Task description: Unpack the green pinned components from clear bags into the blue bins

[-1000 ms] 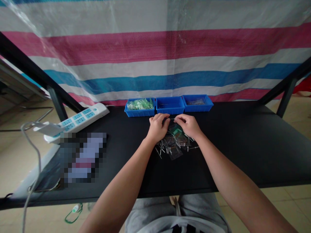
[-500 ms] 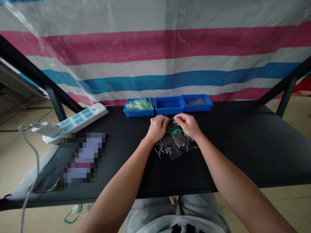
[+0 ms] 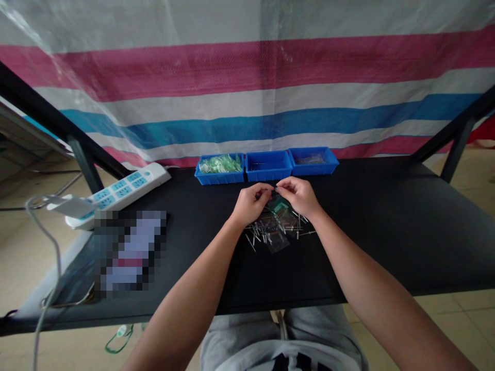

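My left hand (image 3: 250, 204) and my right hand (image 3: 299, 196) meet above a loose pile of small wire-legged electronic parts (image 3: 274, 229) on the black table (image 3: 371, 247). Each hand pinches a thin wire-legged piece (image 3: 273, 189) between thumb and fingers, and the fingers hide most of it. Small clear plastic bags (image 3: 277, 241) lie in the pile, one with a green item inside (image 3: 277, 206). Just beyond my hands stand several blue plastic bins.
The left bin (image 3: 219, 170) holds green-and-clear bagged parts, the middle bin (image 3: 268, 166) holds a few thin pieces, and the right bin (image 3: 313, 161) holds a clear bag. A white power strip (image 3: 119, 189) and a blurred-out object (image 3: 129, 251) lie on the table's left side.
The view has tilted slightly, so the bins sit a little higher in the frame. My hands stay together above the pile, holding the thin piece.
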`<state>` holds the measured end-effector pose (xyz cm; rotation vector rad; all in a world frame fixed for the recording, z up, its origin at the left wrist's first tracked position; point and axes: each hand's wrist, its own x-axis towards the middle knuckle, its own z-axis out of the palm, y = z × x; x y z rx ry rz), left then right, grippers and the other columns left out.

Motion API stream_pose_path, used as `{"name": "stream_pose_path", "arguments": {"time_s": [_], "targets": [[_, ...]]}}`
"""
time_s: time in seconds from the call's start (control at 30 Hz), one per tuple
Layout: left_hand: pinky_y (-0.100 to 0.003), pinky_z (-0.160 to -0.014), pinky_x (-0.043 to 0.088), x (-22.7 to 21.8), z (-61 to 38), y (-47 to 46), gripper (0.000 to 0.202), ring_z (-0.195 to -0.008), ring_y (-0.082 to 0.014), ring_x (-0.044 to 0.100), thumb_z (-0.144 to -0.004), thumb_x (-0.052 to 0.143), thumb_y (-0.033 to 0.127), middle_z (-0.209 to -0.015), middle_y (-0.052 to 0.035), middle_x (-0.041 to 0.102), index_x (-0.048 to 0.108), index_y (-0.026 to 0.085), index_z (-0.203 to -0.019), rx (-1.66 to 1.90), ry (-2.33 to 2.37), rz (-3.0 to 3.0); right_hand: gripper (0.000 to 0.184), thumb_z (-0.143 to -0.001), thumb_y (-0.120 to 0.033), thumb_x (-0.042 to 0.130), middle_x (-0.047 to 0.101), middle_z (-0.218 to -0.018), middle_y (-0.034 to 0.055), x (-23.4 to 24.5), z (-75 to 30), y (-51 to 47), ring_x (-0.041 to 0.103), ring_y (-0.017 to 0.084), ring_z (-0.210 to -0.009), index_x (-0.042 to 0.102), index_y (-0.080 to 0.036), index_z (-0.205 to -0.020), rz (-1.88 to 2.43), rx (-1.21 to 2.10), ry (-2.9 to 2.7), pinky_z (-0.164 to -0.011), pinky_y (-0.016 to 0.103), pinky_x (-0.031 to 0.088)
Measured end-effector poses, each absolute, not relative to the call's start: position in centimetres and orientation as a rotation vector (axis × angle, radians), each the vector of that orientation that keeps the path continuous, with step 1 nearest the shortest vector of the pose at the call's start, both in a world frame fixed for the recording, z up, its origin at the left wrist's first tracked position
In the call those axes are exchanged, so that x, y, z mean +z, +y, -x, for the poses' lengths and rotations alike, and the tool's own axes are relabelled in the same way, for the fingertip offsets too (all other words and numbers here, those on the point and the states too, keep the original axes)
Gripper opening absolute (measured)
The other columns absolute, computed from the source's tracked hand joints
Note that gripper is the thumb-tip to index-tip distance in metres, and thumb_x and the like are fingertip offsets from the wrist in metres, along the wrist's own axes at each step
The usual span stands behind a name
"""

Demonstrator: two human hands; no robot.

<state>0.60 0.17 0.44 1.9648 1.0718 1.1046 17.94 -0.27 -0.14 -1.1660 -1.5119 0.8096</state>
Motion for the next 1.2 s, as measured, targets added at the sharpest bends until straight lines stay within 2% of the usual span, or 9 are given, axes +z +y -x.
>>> {"name": "stream_pose_path", "arguments": {"time_s": [0.13,0.3,0.4,0.53,0.7,0.8,1.03,1.1,1.2], "targets": [[-0.025,-0.067,0.051,0.6,-0.7,0.4,0.02,-0.07,-0.0136,0.065,-0.085,0.054,0.024,-0.079,-0.002,0.073,0.071,0.018,-0.092,1.236,1.19,-1.959,0.018,-0.076,-0.033,0.066,0.071,-0.078,0.005,-0.5,-18.0,0.1,0.065,0.018,-0.073,0.068,-0.018,-0.084,1.189,0.781,-1.481,-0.069,0.031,0.049],[-0.026,-0.072,0.052,-0.2,-0.7,2.3,0.023,-0.072,-0.014,0.065,-0.088,0.053,0.027,-0.085,-0.005,0.074,0.071,0.016,-0.097,1.489,1.43,-1.736,0.017,-0.076,-0.033,0.064,0.072,-0.077,0.005,-0.7,-18.2,0.4,0.065,0.019,-0.072,0.069,-0.018,-0.08,1.263,0.722,-1.491,-0.07,0.032,0.049],[-0.027,-0.072,0.053,-0.9,-0.6,3.6,0.03,-0.08,-0.015,0.066,-0.088,0.052,0.025,-0.101,-0.0091,0.073,0.066,0.014,-0.112,1.489,1.46,-1.691,0.016,-0.076,-0.033,0.063,0.072,-0.075,0.0048,-0.6,-18.2,0.3,0.065,0.019,-0.07,0.069,-0.018,-0.078,1.288,0.705,-1.53,-0.068,0.032,0.049],[-0.025,-0.067,0.053,-1.5,-0.3,4.3,0.054,-0.083,-0.0139,0.065,-0.082,0.06,0.022,-0.135,-0.0137,0.058,0.051,0.019,-0.135,1.325,1.378,-1.796,0.015,-0.078,-0.031,0.063,0.073,-0.076,0.005,-0.4,-18.2,0.1,0.065,0.019,-0.07,0.07,-0.018,-0.078,1.301,0.699,-1.589,-0.067,0.031,0.049],[-0.022,-0.063,0.053,-1.5,-0.1,4.0,0.066,-0.08,-0.0126,0.065,-0.08,0.063,0.026,-0.147,-0.0158,0.046,0.043,0.022,-0.142,1.258,1.288,-1.836,0.015,-0.079,-0.031,0.061,0.072,-0.074,0.0043,-0.1,-18.2,-0.1,0.065,0.019,-0.069,0.069,-0.018,-0.076,1.321,0.69,-1.619,-0.066,0.03,0.048],[-0.022,-0.058,0.052,-1.3,0.0,3.8,0.06,-0.081,-0.0136,0.065,-0.08,0.062,0.023,-0.148,-0.0157,0.044,0.048,0.021,-0.138,1.244,1.284,-1.842,0.016,-0.079,-0.032,0.061,0.072,-0.074,0.0043,-0.1,-18.3,0.0,0.065,0.019,-0.069,0.069,-0.018,-0.076,1.317,0.67,-1.631,-0.066,0.03,0.047],[-0.026,-0.061,0.053,-0.6,0.0,3.4,0.034,-0.08,-0.0153,0.066,-0.082,0.058,0.017,-0.14,-0.0137,0.053,0.064,0.017,-0.115,1.198,1.288,-1.922,0.016,-0.08,-0.031,0.06,0.072,-0.073,0.0043,-0.2,-18.3,-0.1,0.065,0.018,-0.068,0.069,-0.018,-0.075,1.309,0.639,-1.663,-0.065,0.029,0.046],[-0.026,-0.062,0.052,-0.4,0.0,3.2,0.029,-0.078,-0.0146,0.065,-0.081,0.057,0.016,-0.13,-0.0123,0.06,0.066,0.016,-0.108,1.244,1.3,-1.96,0.016,-0.08,-0.03,0.06,0.072,-0.072,0.0041,-0.1,-18.3,-0.1,0.065,0.018,-0.068,0.069,-0.018,-0.075,1.312,0.631,-1.665,-0.065,0.029,0.046],[-0.028,-0.066,0.052,0.0,0.3,2.9,0.023,-0.071,-0.0138,0.062,-0.081,0.056,0.017,-0.104,-0.0085,0.069,0.069,0.015,-0.1,1.379,1.443,-1.983,0.017,-0.08,-0.03,0.06,0.072,-0.071,0.0041,-0.1,-18.4,-0.1,0.065,0.018,-0.067,0.069,-0.017,-0.074,1.314,0.611,-1.66,-0.064,0.028,0.046]]}}
